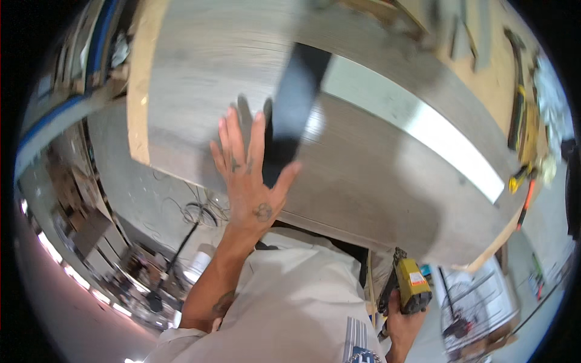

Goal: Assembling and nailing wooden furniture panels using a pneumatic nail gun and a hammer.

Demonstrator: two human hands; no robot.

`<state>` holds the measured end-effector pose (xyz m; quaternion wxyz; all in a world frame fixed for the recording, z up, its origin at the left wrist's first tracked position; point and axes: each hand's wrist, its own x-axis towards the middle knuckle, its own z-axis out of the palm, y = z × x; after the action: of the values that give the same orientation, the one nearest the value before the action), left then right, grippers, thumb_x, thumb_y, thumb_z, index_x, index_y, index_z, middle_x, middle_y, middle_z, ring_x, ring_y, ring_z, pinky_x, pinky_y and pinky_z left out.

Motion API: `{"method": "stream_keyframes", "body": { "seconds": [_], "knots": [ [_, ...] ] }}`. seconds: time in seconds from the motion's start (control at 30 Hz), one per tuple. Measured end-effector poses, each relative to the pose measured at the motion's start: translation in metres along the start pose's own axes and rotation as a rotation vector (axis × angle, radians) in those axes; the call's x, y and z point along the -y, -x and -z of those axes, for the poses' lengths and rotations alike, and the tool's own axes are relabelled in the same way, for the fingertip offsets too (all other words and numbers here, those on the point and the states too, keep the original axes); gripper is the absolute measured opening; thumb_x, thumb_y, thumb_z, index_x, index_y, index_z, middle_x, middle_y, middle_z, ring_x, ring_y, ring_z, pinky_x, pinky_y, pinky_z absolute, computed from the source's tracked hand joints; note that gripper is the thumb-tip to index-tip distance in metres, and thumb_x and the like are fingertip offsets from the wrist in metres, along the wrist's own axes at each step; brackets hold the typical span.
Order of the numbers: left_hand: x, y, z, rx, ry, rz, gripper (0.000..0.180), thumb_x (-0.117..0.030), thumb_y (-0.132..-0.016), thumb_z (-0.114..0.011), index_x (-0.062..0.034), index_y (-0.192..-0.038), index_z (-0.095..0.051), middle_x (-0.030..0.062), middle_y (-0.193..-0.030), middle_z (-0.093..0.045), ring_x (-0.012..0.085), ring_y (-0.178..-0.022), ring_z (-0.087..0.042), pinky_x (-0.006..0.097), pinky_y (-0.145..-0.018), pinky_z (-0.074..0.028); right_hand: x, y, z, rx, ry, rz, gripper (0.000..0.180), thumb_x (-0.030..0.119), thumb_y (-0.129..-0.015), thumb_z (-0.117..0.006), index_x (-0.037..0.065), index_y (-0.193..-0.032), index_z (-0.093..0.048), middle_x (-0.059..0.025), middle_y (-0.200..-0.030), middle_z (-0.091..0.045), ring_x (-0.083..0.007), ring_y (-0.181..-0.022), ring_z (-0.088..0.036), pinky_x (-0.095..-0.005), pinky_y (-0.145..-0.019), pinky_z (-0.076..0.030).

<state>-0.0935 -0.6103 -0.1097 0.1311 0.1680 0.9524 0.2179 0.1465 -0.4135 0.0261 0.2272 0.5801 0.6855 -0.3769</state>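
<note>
A large grey wood-grain panel (357,163) lies on the workbench in front of me. My left hand (245,169) is over its near part, open with fingers spread, beside a dark flat strip (296,97). Whether the palm presses on the panel or hovers I cannot tell. A long whitish strip (417,124) runs from the dark strip's far end toward the right edge. Low at the right, beside my body, my right hand (404,327) is closed around a yellow and black nail gun (414,284), held off the panel; some fingers are hidden behind it.
At the bench's right side lie a hammer (516,91), a yellow-handled tool (518,179) and an orange-handled tool (527,202). Wood pieces (411,15) lie at the far side. Cables (200,212) and a white bucket (198,266) are on the floor at left. A blue-edged rack (54,118) stands further left.
</note>
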Motion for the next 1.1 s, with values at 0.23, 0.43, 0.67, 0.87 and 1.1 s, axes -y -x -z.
{"method": "stream_keyframes", "body": {
  "seconds": [0.23, 0.43, 0.67, 0.87, 1.1],
  "knots": [
    [0.05, 0.042, 0.013, 0.131, 0.064, 0.12, 0.098, -0.064, -0.076, -0.066, -0.0182, -0.153, -0.026, 0.0222, -0.159, -0.007, 0.0427, -0.146, -0.006, 0.063, -0.113, -0.001, 0.137, -0.01, -0.048, 0.252, 0.491, 0.781, 0.044, 0.005, -0.07, -0.074, -0.002, -0.111, -0.057, -0.0184, -0.088, -0.066, -0.035, -0.074, -0.067, -0.0348, -0.072, -0.053],
    [0.053, 0.043, 0.006, 0.148, 0.174, 0.148, 0.097, -0.061, -0.074, -0.069, -0.0232, -0.152, -0.027, 0.0184, -0.16, -0.007, 0.0384, -0.148, -0.004, 0.063, -0.113, 0.001, 0.175, -0.013, -0.086, 0.343, 0.348, 0.692, 0.048, 0.004, -0.068, -0.076, -0.001, -0.111, -0.056, -0.0164, -0.088, -0.066, -0.035, -0.077, -0.069, -0.0367, -0.07, -0.054],
    [0.053, 0.044, 0.008, 0.196, 0.215, 0.198, 0.094, -0.062, -0.074, -0.068, -0.0259, -0.152, -0.029, 0.0156, -0.161, -0.006, 0.0375, -0.148, -0.003, 0.062, -0.114, 0.002, 0.193, -0.02, -0.095, 0.276, 0.468, 0.831, 0.036, 0.003, -0.07, -0.075, 0.0, -0.101, -0.057, -0.0151, -0.085, -0.065, -0.0326, -0.073, -0.069, -0.0356, -0.067, -0.054],
    [0.054, 0.043, 0.007, 0.202, 0.202, 0.181, 0.095, -0.064, -0.073, -0.065, -0.0261, -0.152, -0.029, 0.0162, -0.161, -0.006, 0.0377, -0.148, -0.003, 0.061, -0.114, 0.003, 0.203, -0.014, -0.096, 0.27, 0.501, 0.768, 0.034, 0.004, -0.071, -0.075, 0.0, -0.099, -0.057, -0.0147, -0.084, -0.065, -0.0324, -0.072, -0.069, -0.0361, -0.067, -0.054],
    [0.053, 0.043, 0.01, 0.19, 0.166, 0.183, 0.096, -0.064, -0.072, -0.067, -0.0257, -0.152, -0.029, 0.017, -0.161, -0.007, 0.0392, -0.148, -0.004, 0.062, -0.114, 0.001, 0.199, -0.014, -0.093, 0.324, 0.438, 0.665, 0.038, 0.006, -0.071, -0.074, 0.0, -0.103, -0.055, -0.0172, -0.081, -0.067, -0.0369, -0.076, -0.068, -0.038, -0.069, -0.054]
  ]
}}
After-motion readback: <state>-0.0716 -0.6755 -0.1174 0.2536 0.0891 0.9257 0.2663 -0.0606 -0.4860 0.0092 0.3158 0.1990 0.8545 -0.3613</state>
